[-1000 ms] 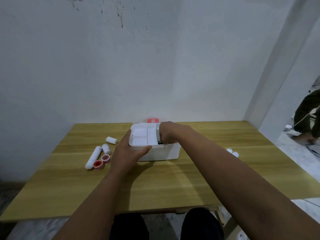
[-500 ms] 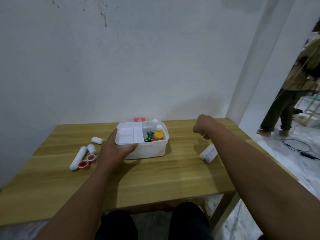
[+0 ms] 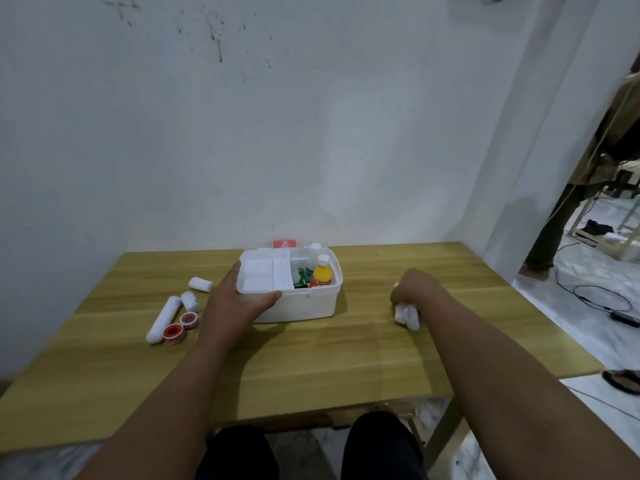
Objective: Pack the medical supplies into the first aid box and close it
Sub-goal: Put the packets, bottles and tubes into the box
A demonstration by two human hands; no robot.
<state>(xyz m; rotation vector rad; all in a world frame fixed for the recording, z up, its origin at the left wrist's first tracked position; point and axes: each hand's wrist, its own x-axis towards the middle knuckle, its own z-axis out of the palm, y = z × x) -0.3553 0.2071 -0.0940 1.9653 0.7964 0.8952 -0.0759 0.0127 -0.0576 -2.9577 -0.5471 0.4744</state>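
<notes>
The white first aid box (image 3: 304,304) stands open near the table's far middle. A white divider tray (image 3: 263,275) fills its left half; an orange bottle (image 3: 323,274), a white bottle (image 3: 313,252) and green items sit in the right half. My left hand (image 3: 232,303) grips the box's front left corner. My right hand (image 3: 414,289) is closed over white bandage rolls (image 3: 407,315) on the table to the right of the box. Left of the box lie a long white roll (image 3: 163,318), two short white rolls (image 3: 201,284) and two red tape rolls (image 3: 181,326).
The wooden table (image 3: 311,358) stands against a white wall. The box's red-marked lid (image 3: 284,244) is behind the box. A person (image 3: 568,216) stands in the doorway at the right, with cables on the floor there. My knees show below the table's near edge.
My right hand left the box, swung out to the right and came down on the white bandage rolls. My left hand stayed on the box's corner. The view turned rightward.
</notes>
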